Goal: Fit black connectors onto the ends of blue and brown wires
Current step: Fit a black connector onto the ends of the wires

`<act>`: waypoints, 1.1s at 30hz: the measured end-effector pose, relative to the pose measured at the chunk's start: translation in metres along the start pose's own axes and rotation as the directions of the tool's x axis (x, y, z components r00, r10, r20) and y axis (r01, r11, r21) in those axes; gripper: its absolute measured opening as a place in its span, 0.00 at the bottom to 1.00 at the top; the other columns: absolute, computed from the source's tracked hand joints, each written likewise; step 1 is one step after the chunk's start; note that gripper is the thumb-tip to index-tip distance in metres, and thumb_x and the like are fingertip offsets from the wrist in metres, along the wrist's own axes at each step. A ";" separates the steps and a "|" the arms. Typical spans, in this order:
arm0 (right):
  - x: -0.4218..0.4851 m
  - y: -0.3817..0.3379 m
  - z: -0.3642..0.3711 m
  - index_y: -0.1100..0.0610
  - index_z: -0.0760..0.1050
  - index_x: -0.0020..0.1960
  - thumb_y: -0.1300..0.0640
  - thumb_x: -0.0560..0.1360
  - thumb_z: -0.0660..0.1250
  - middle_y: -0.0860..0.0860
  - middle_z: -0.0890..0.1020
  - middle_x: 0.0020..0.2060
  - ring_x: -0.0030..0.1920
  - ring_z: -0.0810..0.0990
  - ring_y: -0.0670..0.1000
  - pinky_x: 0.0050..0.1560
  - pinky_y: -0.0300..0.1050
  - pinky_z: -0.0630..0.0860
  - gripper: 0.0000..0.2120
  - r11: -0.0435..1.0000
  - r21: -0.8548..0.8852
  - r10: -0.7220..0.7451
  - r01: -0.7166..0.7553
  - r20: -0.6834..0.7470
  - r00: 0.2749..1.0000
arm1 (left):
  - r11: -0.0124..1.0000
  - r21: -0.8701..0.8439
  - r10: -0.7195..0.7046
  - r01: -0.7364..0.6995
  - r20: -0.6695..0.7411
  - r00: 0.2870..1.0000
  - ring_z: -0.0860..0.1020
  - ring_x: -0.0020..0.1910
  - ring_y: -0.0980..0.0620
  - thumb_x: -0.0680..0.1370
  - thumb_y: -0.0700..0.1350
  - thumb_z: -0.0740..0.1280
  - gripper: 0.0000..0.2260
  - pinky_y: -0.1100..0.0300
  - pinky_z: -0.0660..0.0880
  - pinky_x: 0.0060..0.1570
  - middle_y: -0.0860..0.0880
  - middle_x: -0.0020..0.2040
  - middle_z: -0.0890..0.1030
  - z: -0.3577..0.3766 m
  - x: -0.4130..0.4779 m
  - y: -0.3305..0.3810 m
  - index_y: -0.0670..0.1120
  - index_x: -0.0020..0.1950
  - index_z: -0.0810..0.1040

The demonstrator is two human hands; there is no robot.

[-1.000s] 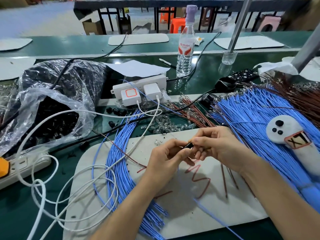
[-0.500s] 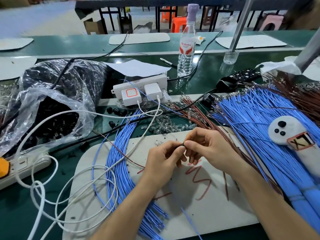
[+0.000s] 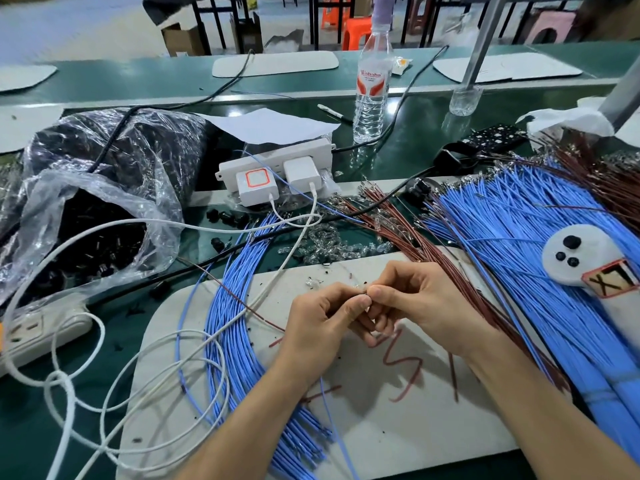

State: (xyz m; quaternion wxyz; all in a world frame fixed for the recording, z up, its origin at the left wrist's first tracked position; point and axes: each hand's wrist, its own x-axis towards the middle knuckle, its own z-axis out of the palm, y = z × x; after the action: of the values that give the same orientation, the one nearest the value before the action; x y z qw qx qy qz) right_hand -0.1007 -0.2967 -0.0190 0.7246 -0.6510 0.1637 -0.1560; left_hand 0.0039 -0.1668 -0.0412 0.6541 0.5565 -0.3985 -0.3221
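Both hands (image 3: 374, 306) on connector (image 3: 362, 290) (tiny, blk)

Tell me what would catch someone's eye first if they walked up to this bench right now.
Probably the big fan of blue wires spreading across the right side, with brown wires at its far edge. Next, the left hand and right hand, fingertips pinched together over the white mat at centre. On the left, a clear plastic bag of small black parts.

Place: assembly workshop | evidence: green benches (image 3: 104, 84), blue wire bundles (image 3: 502, 237)
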 end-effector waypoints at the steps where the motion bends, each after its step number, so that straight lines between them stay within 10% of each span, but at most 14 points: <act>1: 0.000 0.002 0.000 0.67 0.74 0.39 0.61 0.68 0.70 0.58 0.81 0.27 0.25 0.80 0.52 0.27 0.40 0.77 0.09 1.000 0.007 0.005 -0.005 -0.005 1.000 | 1.000 0.016 -0.003 0.003 0.001 1.000 0.82 0.29 0.48 0.75 0.44 0.66 0.07 0.61 0.78 0.33 0.47 0.33 0.83 -0.001 0.001 -0.001 0.41 0.46 0.80; 11: -0.003 -0.018 -0.026 0.60 0.75 0.39 0.60 0.69 0.69 0.56 0.80 0.29 0.26 0.76 0.51 0.27 0.38 0.73 0.04 0.973 0.114 -0.158 0.200 -0.301 0.940 | 0.994 0.058 0.089 -0.089 0.011 0.996 0.83 0.44 0.52 0.78 0.43 0.63 0.07 0.60 0.77 0.43 0.49 0.45 0.84 0.006 0.000 0.000 0.43 0.54 0.74; 17: -0.010 -0.016 -0.012 0.55 0.80 0.41 0.66 0.68 0.71 0.56 0.82 0.32 0.29 0.78 0.52 0.31 0.39 0.75 0.07 0.961 0.130 -0.230 0.244 -0.115 0.966 | 0.985 0.086 0.146 -0.147 0.017 0.989 0.77 0.62 0.51 0.79 0.35 0.60 0.08 0.61 0.73 0.59 0.53 0.57 0.81 0.008 -0.001 0.000 0.46 0.55 0.71; 33: -0.016 -0.016 0.001 0.60 0.76 0.42 0.68 0.68 0.68 0.60 0.80 0.32 0.29 0.79 0.53 0.32 0.41 0.76 0.06 0.971 0.045 -0.229 0.234 -0.104 0.968 | 0.962 0.176 0.218 -0.211 -0.025 0.976 0.81 0.54 0.55 0.77 0.36 0.64 0.10 0.65 0.76 0.49 0.61 0.51 0.82 0.008 0.000 0.001 0.49 0.54 0.72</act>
State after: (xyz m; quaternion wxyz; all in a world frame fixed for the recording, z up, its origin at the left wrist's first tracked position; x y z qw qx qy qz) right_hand -0.1147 -0.2911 -0.0020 0.7109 -0.6362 0.1173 -0.2758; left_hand -0.0032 -0.1700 -0.0393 0.6433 0.5714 -0.4681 -0.2014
